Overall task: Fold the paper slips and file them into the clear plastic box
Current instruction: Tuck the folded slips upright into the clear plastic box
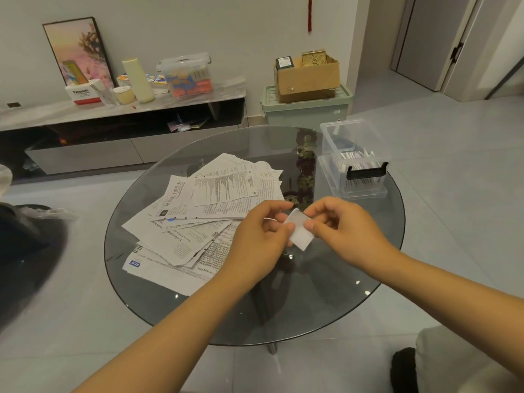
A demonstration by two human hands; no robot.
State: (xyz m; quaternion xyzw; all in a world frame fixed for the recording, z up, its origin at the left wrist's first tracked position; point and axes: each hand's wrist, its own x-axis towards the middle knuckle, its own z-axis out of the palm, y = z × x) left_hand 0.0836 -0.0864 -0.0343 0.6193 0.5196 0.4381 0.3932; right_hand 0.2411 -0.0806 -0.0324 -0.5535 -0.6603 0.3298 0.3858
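The left hand (262, 236) and the right hand (337, 225) meet above the near middle of the table (326, 302), both pinching one folded paper slip (300, 233); the left thumb and curled fingers grip its left edge, the right thumb and forefinger clamp its upper right corner; the slip is small, white, roughly rectangular and tilted, its visible face blank, folded into a compact packet held clear of the glass; a thin strip of paper shows just behind the left fingers. To the left of the hands lies a loose heap of unfolded paper slips (204, 211), printed leaflets with dense black text and creases, overlapping at many angles, one near the bottom bearing a blue label. At the far right edge of the round, dark glass table stands the clear plastic box (354, 160), open-topped, with a black handle clip on its near end; folded white slips stand upright on edge inside it, packed in a row.
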